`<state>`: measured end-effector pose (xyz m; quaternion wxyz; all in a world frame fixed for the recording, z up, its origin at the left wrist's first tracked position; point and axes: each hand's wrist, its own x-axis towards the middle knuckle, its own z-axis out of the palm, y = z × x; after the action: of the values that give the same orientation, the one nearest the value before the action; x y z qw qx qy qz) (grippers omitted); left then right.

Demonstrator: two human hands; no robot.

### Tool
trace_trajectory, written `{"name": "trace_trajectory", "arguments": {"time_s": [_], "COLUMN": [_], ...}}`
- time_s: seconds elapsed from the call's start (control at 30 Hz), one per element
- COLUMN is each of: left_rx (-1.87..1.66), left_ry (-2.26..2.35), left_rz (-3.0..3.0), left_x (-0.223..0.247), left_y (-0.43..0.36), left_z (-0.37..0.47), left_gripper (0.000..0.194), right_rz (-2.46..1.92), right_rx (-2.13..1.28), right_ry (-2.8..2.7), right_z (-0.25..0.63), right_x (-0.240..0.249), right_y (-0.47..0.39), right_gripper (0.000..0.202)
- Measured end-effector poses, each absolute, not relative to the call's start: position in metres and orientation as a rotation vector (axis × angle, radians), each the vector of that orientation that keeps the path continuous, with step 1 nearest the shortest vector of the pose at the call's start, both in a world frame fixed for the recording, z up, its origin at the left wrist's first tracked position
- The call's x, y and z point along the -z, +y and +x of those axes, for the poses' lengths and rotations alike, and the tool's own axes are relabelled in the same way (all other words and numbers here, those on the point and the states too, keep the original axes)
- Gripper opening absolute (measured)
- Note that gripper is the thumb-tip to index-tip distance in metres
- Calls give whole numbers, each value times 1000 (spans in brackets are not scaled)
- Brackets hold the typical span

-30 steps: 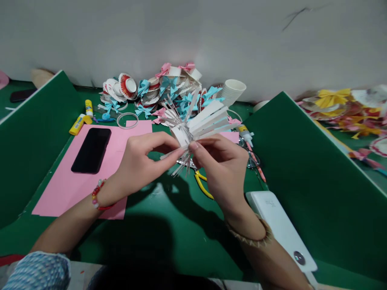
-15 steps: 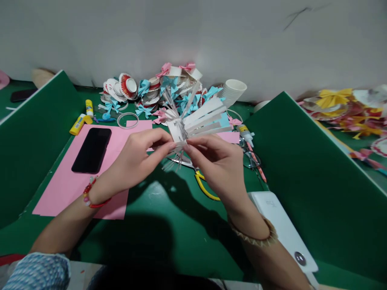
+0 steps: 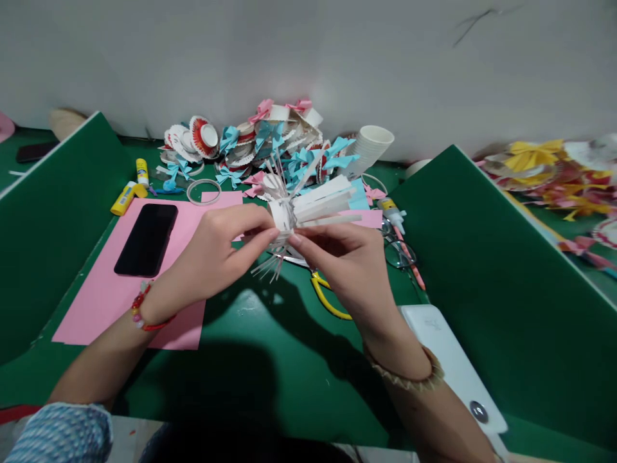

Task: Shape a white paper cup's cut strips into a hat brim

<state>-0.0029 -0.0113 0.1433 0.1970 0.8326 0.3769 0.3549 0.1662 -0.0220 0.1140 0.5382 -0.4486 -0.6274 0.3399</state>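
Both hands pinch a white paper cup cut into strips (image 3: 283, 215) above the green table. Its narrow strips fan out upward, downward and to the right. My left hand (image 3: 231, 247) grips its lower left side between thumb and fingers. On the lower right side, my right hand (image 3: 349, 263) pinches the paper, its thumb close to the left thumb. Yellow-handled scissors (image 3: 328, 301) lie on the table behind and below the right hand, their blades partly hidden by the paper strips.
Pink sheets (image 3: 101, 289) carry a black phone (image 3: 146, 240) at left. A pile of paper crafts with bows (image 3: 270, 138) and stacked white cups (image 3: 373, 145) stand at the back. A white power bank (image 3: 448, 360) is at right. Green dividers (image 3: 511, 270) flank the space.
The cut paper cup has turned slightly in my fingers. Its right-hand strips spread lower and its bottom strips have swung left. Both hands stay nearly in place.
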Motion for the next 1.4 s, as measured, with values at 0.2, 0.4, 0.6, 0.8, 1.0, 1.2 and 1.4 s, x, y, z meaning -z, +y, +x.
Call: {"name": "trace_trajectory", "arguments": {"time_s": [0.2, 0.4, 0.6, 0.8, 1.0, 1.2, 1.4], "left_rx": [-1053, -1134, -1150, -1194, -1313, -1321, -1292], "left_ry": [1060, 955, 952, 902, 909, 893, 892], "left_rz": [2274, 1986, 1838, 1866, 1925, 1930, 1913], "left_x": [-137, -132, -133, -129, -124, -129, -132], "left_y": [-11, -6, -5, -9, -16, -18, -15], "left_z": [0, 2, 3, 6, 12, 11, 5], "left_gripper": [15, 16, 20, 18, 17, 20, 19], "right_rz": [-1079, -1065, -1050, -1120, -1127, -1084, -1043], "right_rx": [-530, -462, -465, -433, -373, -363, -461], "right_ry": [-1629, -1690, -1704, -1622, -1577, -1577, -1605], "right_z": [165, 164, 162, 155, 152, 154, 156], "right_x": [-112, -113, -116, -115, -113, -115, -117], "right_y": [-25, -26, -27, -30, -33, -33, -30], "right_gripper": [4, 5, 7, 10, 13, 15, 16]}}
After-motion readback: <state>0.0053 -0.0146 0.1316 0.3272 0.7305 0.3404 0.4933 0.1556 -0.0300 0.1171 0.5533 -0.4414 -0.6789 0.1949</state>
